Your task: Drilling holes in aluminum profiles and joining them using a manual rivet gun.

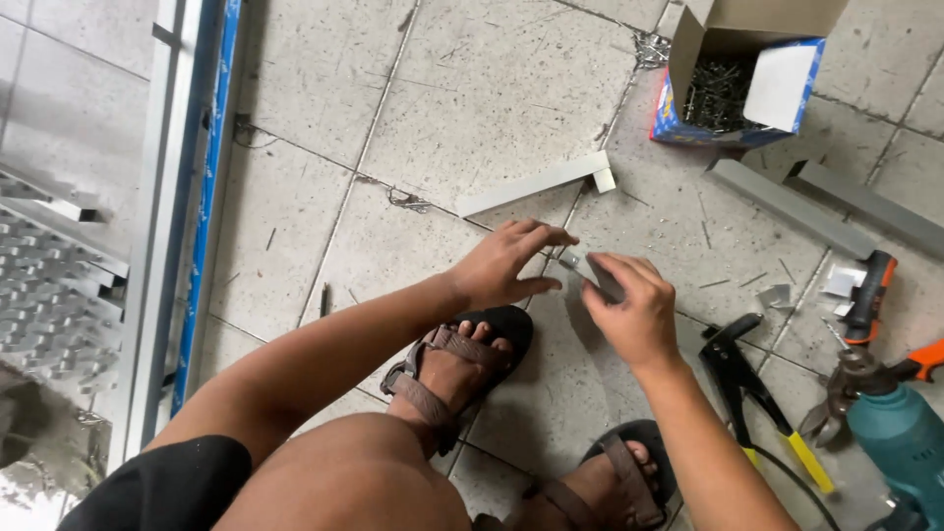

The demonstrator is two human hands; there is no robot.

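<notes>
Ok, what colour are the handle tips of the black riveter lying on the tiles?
Yellow, on the riveter beside the right hand; clearest in the head view.

This looks like a metalworking or fitting job site on a worn tiled floor [413, 108], shown by cut aluminium channel pieces [536, 185], an open cardboard box of rivets [742, 74], a hand riveter [752, 379], snips [865, 369] and a teal power drill [900, 438].

The small metal piece [588, 267] is held between the left hand [506, 264] and the right hand [634, 305], above the sandals [462, 366]. The box of nails [733, 84] is seen at one o'clock from the hands, the angle bar [536, 184] at twelve. The rivet tool [752, 379] and the drill [900, 438] are found at four o'clock.
</notes>
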